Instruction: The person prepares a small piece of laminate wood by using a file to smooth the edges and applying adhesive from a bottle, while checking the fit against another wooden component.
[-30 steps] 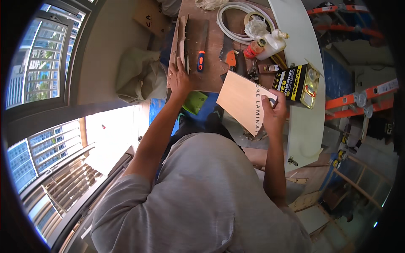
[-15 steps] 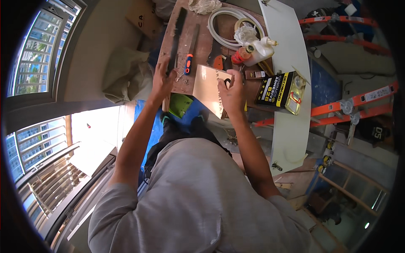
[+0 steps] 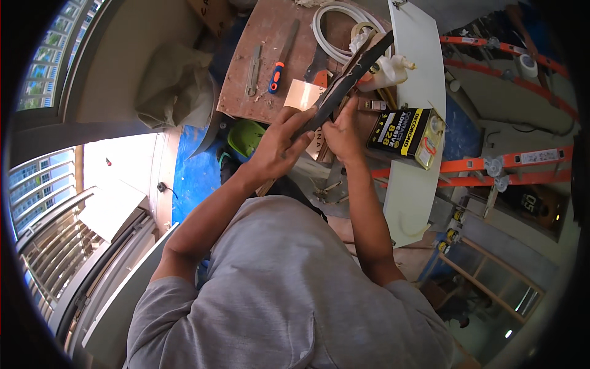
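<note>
A long dark strip [image 3: 362, 66] with a pale, ragged edge slants up and to the right above the workbench. My left hand [image 3: 279, 144] is closed round its lower end. Behind the strip is a glossy copper-coloured panel [image 3: 304, 94] with printed lettering, partly covered by the strip and my fingers. My right hand [image 3: 345, 138] is closed at the panel's right edge, close beside the strip; its fingertips are partly hidden. On the bench to the left lie a file [image 3: 278, 75] with a blue and orange handle and a flat, narrow metal piece [image 3: 253, 71].
On the brown bench [image 3: 243, 101] are white coiled edging [image 3: 318, 27], a white bottle [image 3: 387, 72] and a black-and-yellow adhesive can [image 3: 405, 136]. A white panel [image 3: 424, 67] borders it on the right, beside orange ladders [image 3: 522, 158]. A green container [image 3: 244, 136] sits below the bench.
My left hand has lifted the dark strip off the bench and brought it rightward across the copper-coloured panel. The narrow metal piece now shows on the bench. My right hand stays near the panel.
</note>
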The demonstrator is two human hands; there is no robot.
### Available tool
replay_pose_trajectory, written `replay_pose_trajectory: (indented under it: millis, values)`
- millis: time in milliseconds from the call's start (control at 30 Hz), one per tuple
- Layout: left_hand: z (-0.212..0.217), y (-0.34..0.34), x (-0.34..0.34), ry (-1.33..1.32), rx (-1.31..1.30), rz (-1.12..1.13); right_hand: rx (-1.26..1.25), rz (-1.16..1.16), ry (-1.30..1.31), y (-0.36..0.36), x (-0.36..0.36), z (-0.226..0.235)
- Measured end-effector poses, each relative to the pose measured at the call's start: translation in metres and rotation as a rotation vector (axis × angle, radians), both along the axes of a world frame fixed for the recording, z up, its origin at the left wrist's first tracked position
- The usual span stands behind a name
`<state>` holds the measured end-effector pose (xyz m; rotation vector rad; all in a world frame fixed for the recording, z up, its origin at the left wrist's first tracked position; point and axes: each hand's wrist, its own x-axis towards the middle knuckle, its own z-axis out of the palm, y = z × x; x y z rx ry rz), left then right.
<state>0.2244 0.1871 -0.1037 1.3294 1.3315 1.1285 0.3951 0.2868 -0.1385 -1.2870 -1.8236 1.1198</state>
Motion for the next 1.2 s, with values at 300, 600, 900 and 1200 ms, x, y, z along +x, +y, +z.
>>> replay_pose_trajectory:
  millis: [300,600,900,1200]
  values:
    - [-0.05,0.042,0.004,-0.038,0.009,0.151,-0.277,0.091,0.093,0.005,0.0,0.023]
    - [-0.048,0.028,0.006,0.08,0.104,0.138,-0.201,0.106,0.003,-0.001,0.003,0.023]
    - [-0.026,0.018,0.01,0.008,0.098,0.046,-0.162,0.128,-0.031,-0.001,0.007,0.016]
    - [-0.024,0.016,0.011,0.021,0.092,0.027,-0.186,0.132,0.036,-0.003,0.007,0.015]
